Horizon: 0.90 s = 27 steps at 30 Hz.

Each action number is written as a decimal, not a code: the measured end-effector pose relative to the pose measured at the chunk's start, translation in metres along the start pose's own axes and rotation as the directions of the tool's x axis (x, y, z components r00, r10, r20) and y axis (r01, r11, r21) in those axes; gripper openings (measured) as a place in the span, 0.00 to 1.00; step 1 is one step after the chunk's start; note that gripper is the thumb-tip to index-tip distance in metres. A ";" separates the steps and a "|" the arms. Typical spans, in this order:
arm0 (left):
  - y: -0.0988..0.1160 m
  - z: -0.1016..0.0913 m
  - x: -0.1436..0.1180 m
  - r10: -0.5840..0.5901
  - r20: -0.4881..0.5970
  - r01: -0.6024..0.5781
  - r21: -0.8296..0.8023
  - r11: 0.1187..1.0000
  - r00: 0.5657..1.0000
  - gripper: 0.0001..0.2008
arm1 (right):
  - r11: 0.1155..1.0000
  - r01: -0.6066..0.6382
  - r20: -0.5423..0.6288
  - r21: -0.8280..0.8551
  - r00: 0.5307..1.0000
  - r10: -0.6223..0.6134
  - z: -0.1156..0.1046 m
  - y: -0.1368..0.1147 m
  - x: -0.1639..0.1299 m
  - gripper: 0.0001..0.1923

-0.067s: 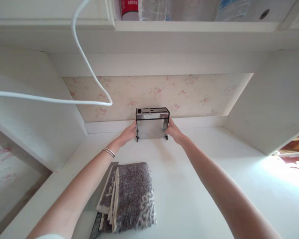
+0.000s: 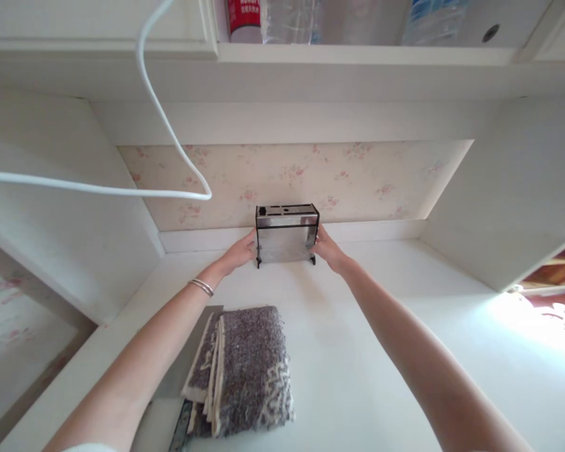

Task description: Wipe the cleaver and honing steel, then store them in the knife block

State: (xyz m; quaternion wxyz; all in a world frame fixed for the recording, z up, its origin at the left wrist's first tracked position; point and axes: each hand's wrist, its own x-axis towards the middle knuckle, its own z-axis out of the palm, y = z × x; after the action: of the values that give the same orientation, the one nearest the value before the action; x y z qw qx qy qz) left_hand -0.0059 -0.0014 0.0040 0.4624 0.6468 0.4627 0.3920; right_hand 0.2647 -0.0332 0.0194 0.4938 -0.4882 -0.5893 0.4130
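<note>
A small box (image 2: 285,243) with a clear or shiny front, a silver slotted top and black edges stands upright on short black feet, close to the back wall. My left hand (image 2: 240,252) is at its left side, fingers against the edge and partly behind it. On the opposite side, my right hand (image 2: 328,247) grips the right edge, some fingertips hidden by the box. The box is held between both hands. Nearer to me lies a folded grey-brown towel (image 2: 252,370) with pale edging, just right of my left forearm.
Under the towel, a flat grey item (image 2: 182,370) shows in part. A white cable (image 2: 169,129) hangs across the upper left. Overhead, a shelf (image 2: 358,55) holds a red container (image 2: 243,19) and clear bottles (image 2: 289,22). White side panels flank the white surface (image 2: 358,351).
The view has shifted very slightly. My hands and the box keep nearly the same place against the wall, and the towel lies as before.
</note>
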 end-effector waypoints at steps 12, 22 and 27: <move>0.041 -0.050 -0.163 0.048 -0.022 -0.030 0.498 0.867 0.999 0.08 | 0.830 -0.509 0.310 -0.226 0.771 0.557 0.040 0.013 -0.131 0.28; 0.023 -0.028 -0.325 -0.157 -0.111 0.190 0.683 0.705 0.981 0.08 | 0.756 -0.650 0.482 0.071 0.686 0.545 0.116 0.001 -0.188 0.20; 0.005 -0.021 -0.343 -0.288 -0.129 0.295 0.682 0.669 0.949 0.17 | 0.651 -0.693 0.681 0.309 0.639 0.357 0.110 -0.014 -0.199 0.21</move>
State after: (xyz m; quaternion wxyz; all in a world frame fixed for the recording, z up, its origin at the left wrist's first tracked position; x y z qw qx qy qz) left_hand -0.1149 -0.3266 -0.0128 0.2407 0.6881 0.6749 0.1146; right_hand 0.1614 -0.2323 -0.0218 0.2633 -0.3373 -0.3852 0.8176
